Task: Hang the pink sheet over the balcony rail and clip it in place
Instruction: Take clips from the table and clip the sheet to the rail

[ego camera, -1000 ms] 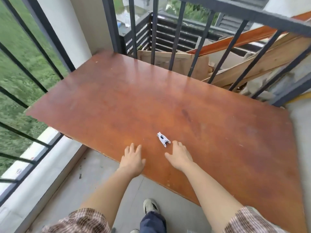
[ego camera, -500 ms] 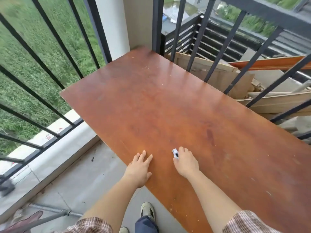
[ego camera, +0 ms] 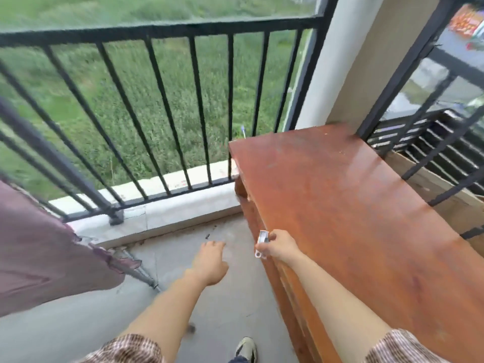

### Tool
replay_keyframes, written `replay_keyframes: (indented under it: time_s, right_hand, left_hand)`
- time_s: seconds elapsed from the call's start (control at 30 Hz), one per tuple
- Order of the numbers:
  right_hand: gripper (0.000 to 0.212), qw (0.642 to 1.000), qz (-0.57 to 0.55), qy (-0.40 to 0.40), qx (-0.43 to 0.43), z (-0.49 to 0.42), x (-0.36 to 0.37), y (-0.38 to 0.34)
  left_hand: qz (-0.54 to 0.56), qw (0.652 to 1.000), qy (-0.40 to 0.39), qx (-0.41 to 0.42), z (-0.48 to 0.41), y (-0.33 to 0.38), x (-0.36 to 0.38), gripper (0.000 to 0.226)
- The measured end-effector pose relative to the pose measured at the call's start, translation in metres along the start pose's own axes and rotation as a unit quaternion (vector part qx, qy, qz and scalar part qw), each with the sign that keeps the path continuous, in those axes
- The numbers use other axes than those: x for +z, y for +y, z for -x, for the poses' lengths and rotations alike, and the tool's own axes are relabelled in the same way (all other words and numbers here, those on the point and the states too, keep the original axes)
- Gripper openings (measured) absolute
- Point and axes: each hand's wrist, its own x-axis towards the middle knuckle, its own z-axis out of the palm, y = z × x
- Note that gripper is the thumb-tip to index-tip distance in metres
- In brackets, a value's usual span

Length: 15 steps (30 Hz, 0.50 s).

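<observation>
A white clip (ego camera: pixel 262 242) is pinched in my right hand (ego camera: pixel 277 246), which hovers over the near left edge of the brown wooden table (ego camera: pixel 353 205). My left hand (ego camera: pixel 210 263) hangs over the concrete floor with its fingers apart and nothing in it. The pink sheet (ego camera: pixel 39 252) drapes down at the far left, over a slanted dark rail bar (ego camera: pixel 52 155). The black balcony rail (ego camera: pixel 162 31) runs across the top of the view, with upright bars below it.
A pale concrete kerb (ego camera: pixel 170 205) lines the foot of the railing. A white pillar (ego camera: pixel 322 74) stands at the corner. Beyond the table, a second railing (ego camera: pixel 419 82) has boards behind it. My shoe (ego camera: pixel 246 349) is on the grey floor.
My right hand picked the clip up off the table and drew it left past the table's edge. My left hand left the table. The view swung left, bringing the sheet and rail into sight.
</observation>
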Motion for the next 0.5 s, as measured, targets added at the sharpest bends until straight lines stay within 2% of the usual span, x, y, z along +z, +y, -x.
replay_keyframes:
  time_s: [0.13, 0.23, 0.33, 0.5]
  right_hand:
    - [0.027, 0.995, -0.007, -0.059, -0.083, 0.031, 0.071, -0.084]
    - [0.024, 0.985, 0.030, -0.104, -0.135, 0.064, 0.138, -0.143]
    - [0.023, 0.972, 0.065, -0.134, -0.179, 0.098, 0.217, -0.197]
    - [0.018, 0.924, 0.152, -0.180, -0.300, 0.161, 0.358, -0.284]
  left_hand:
    - [0.062, 0.993, 0.077, -0.067, 0.046, -0.084, -0.040, 0.054]
    - [0.099, 0.981, 0.125, -0.110, 0.095, -0.156, -0.066, 0.055]
    - [0.164, 0.960, 0.173, -0.148, 0.153, -0.233, -0.085, 0.043]
    - [0.211, 0.920, 0.250, -0.217, 0.258, -0.371, -0.102, 0.047]
